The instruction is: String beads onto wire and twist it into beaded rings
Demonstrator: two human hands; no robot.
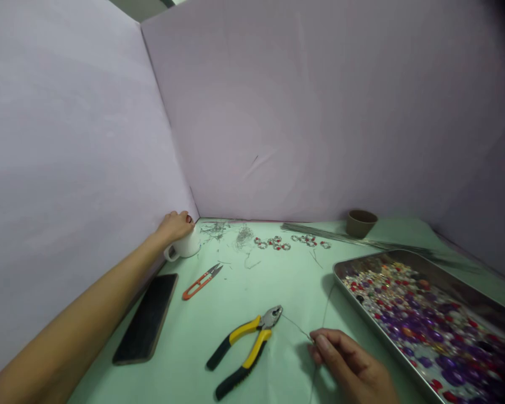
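My left hand [175, 226] reaches out to the far left and curls over the top of a white mug [186, 247]. The mug's handle faces me, and part of its rim is hidden under the fingers. Near the front edge, my right hand [347, 359] pinches a thin metal wire [294, 324] between thumb and forefinger. One length of this wire runs left to the jaws of the pliers [252, 342], which lie with spread yellow and black handles. Another length rises from the fingertips toward the tray's corner.
A metal tray [379, 339] of mixed beads fills the right side. Orange thread snips [202, 282] and a black phone [147, 320] lie at left. Farther back are wire scraps [244, 235], beaded rings [278, 243], straight wires [315, 229] and a brown cup [361, 224]. Pale walls [278, 112] enclose the table.
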